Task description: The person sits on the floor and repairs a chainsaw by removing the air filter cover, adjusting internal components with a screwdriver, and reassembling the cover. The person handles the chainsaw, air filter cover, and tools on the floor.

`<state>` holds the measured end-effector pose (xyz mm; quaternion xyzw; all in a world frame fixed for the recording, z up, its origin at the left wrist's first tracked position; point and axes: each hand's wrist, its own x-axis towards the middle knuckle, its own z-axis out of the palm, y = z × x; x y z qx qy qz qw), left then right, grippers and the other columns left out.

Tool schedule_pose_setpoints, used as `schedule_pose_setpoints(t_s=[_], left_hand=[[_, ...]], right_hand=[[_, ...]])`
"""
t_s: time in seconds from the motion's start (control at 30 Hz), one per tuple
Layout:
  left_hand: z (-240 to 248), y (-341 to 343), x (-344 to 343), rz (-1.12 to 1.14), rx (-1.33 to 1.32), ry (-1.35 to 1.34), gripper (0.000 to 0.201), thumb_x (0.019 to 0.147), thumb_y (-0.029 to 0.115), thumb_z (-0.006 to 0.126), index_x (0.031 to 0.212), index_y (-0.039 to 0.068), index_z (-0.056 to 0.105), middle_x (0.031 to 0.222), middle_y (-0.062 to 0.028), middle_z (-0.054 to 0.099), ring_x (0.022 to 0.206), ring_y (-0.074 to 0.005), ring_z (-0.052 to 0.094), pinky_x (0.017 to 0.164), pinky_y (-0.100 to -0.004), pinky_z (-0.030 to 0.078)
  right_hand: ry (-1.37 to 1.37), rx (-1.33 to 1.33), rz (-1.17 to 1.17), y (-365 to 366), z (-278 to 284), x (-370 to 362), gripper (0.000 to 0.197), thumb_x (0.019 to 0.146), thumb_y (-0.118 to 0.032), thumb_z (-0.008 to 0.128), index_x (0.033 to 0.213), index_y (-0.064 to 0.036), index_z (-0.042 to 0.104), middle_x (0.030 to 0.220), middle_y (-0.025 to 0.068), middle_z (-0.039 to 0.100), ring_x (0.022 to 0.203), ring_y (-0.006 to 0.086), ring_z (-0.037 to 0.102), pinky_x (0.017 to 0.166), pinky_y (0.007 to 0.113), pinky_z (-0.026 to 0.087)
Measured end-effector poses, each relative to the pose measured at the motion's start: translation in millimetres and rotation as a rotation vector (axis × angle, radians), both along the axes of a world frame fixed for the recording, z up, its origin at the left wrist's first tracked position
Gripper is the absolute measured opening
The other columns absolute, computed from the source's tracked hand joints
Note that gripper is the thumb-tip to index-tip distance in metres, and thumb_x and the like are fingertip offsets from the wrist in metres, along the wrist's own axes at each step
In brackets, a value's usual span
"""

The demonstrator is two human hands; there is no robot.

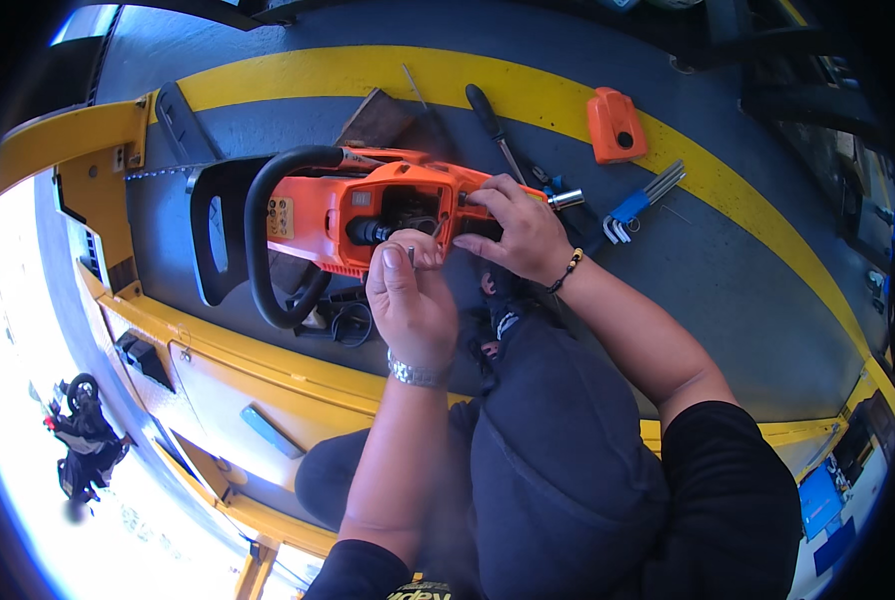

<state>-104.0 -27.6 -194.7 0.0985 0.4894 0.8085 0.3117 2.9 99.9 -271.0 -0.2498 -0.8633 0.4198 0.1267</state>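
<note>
A grey floor (748, 330) bears a curved yellow stripe (308, 72). On it lie a brown block (376, 117), a black-handled tool (484, 110) and, farther right, a set of hex keys in a blue holder (632, 208), long ends toward the stripe. A yellow metal frame (283, 350) borders the near side; a light-blue flat object (272, 430) rests against its pale panel (230, 408). A dark motorcycle (86, 440) stands in bright light at left. Blue items (821, 498) are noted at lower right.
</note>
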Motion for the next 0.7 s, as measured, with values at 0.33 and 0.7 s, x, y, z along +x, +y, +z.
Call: schedule_pose_setpoints(t_s=[0.33,0.7], left_hand=[[1.3,0.3,-11.4,0.049,-0.060,0.085,0.024,0.105,0.023,0.060,0.117,0.003,0.064,0.107,-0.0135,0.067,0.109,-0.0233,0.063,0.104,-0.0418,0.052],[-0.1,3.1,-8.2,0.140,-0.465,0.845,0.040,0.115,0.028,0.037,0.135,-0.002,0.055,0.120,-0.0259,0.072,0.096,-0.0265,0.077,0.089,-0.0347,0.062]], right_hand=[[0.010,0.011,0.002,1.0,-1.9,-1.2,0.057,0.082,-0.045,0.084,0.119,-0.0050,0.065,0.118,0.0101,0.062,0.100,0.0314,0.071,0.082,0.042,0.059],[0.001,-0.015,0.015,1.8,-3.1,-0.1,0.062,0.083,-0.048,0.083,0.122,-0.0047,0.065,0.122,0.0098,0.060,0.101,0.0317,0.070,0.083,0.043,0.060]])
